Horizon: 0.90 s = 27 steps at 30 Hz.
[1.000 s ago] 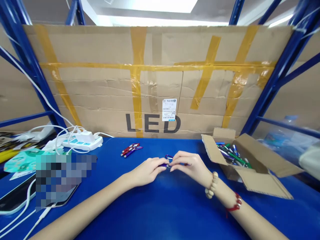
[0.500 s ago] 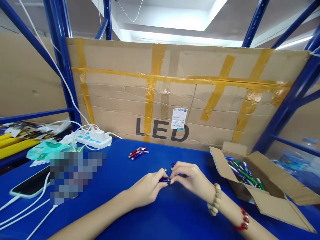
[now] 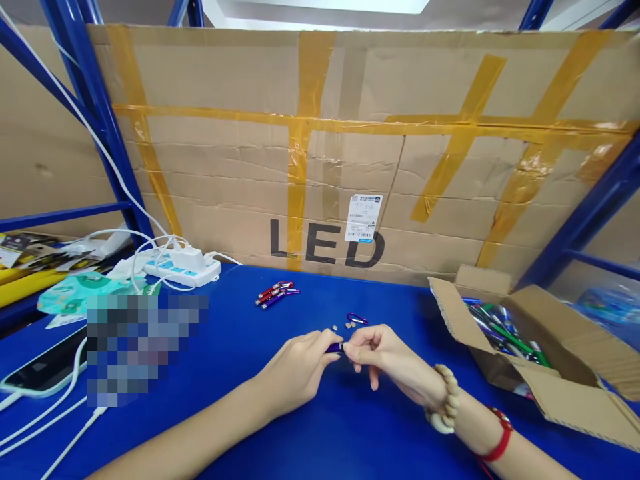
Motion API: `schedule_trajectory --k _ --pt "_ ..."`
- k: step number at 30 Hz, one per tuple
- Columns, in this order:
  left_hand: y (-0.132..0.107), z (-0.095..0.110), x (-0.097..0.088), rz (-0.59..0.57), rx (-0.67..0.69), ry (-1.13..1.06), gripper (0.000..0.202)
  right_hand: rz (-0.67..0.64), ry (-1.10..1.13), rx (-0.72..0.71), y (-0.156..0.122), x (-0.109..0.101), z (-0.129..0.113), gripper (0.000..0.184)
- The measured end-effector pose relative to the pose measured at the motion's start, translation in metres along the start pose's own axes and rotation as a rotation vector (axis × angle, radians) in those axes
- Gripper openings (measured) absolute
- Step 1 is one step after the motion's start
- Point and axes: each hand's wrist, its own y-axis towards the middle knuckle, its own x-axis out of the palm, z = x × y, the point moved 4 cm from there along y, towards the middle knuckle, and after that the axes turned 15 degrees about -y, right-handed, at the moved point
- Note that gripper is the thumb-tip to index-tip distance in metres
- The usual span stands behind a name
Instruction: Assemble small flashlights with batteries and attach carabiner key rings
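Note:
My left hand (image 3: 303,363) is closed round a small purple keychain flashlight (image 3: 335,347), its silver end pointing right. At that end my right hand (image 3: 380,350) pinches with thumb and forefinger; what lies between the fingertips is too small to make out. Just beyond the hands lie a purple carabiner clip (image 3: 357,319) and several small round silver pieces that look like button cells (image 3: 350,325). Farther back on the left, a few red keychain flashlights (image 3: 270,292) and a purple one (image 3: 277,299) with clips rest together on the blue table.
An open cardboard box (image 3: 560,380) with many colored flashlights stands at right. To the left are a white power strip (image 3: 185,267) with cables, a phone (image 3: 45,363) and a teal packet (image 3: 90,292). A large cardboard sheet (image 3: 240,180) closes off the back.
My head view has tilted down. My right hand has shifted slightly and its other fingers have spread downward, uncovering the carabiner and silver pieces. My left hand keeps hold of the flashlight.

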Motion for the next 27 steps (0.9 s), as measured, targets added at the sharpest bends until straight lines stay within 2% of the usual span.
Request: schedule_trajectory --k 4,7,13,17,21,23,25,27 --pt "0.001 0.004 0.001 -0.012 -0.109 -0.142 0.013 -0.053 0.009 0.000 0.000 -0.003 0.002 0.034" --pt "0.001 0.002 0.004 0.004 -0.180 -0.216 0.012 -0.047 -0.035 -0.020 0.000 -0.006 0.003 0.036" --pt "0.002 -0.007 0.007 -0.012 -0.206 -0.223 0.013 0.014 -0.238 -0.055 0.003 -0.011 0.004 0.040" --pt "0.001 -0.008 0.008 -0.078 -0.160 -0.136 0.015 0.029 -0.480 -0.176 -0.001 -0.015 -0.004 0.034" --pt "-0.002 -0.004 0.012 -0.101 -0.088 -0.093 0.014 -0.007 -0.826 -0.537 -0.013 -0.010 -0.016 0.025" --pt "-0.003 -0.002 0.014 -0.089 -0.022 -0.048 0.012 0.013 -0.933 -0.649 -0.018 -0.006 -0.017 0.027" --pt "-0.004 0.000 0.016 -0.080 0.054 0.030 0.013 0.008 -0.903 -0.631 -0.020 -0.001 -0.014 0.027" --pt "-0.006 0.000 0.017 -0.074 0.115 0.114 0.015 -0.038 -0.751 -0.466 -0.017 0.003 -0.007 0.029"
